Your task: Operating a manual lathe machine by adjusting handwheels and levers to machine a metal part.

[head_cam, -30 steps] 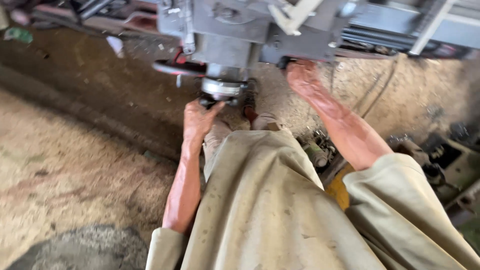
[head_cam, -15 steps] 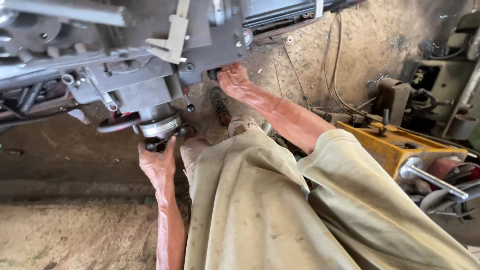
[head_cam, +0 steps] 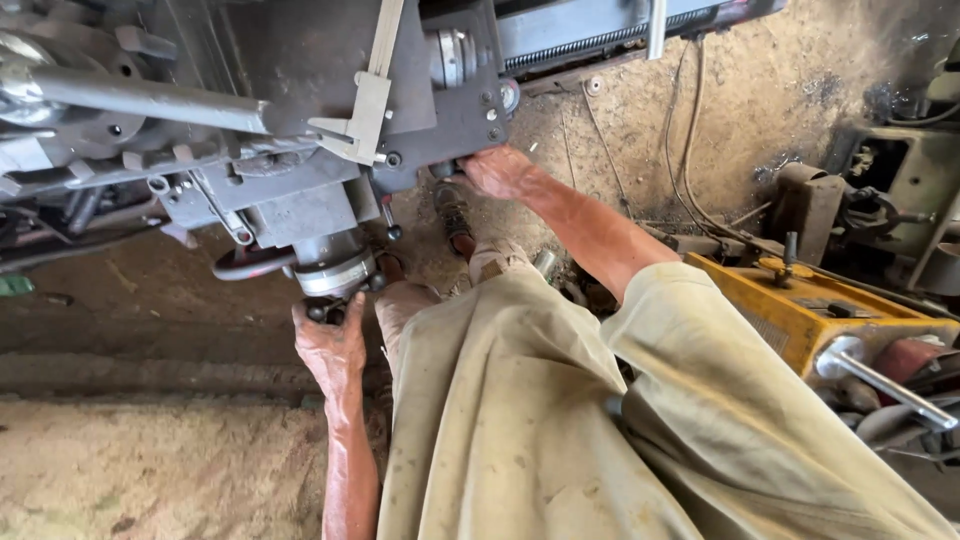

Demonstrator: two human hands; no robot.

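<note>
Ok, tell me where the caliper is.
The caliper hangs upper centre in the head view, against the grey machine, above the left hand.

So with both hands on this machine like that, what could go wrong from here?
The left hand grips the handle under the round dial; if it turns suddenly, fingers could get pinched. The right hand presses beneath the machine's gray plate, near bolts and edges. The loose beige shirt hangs close and might snag.
</note>
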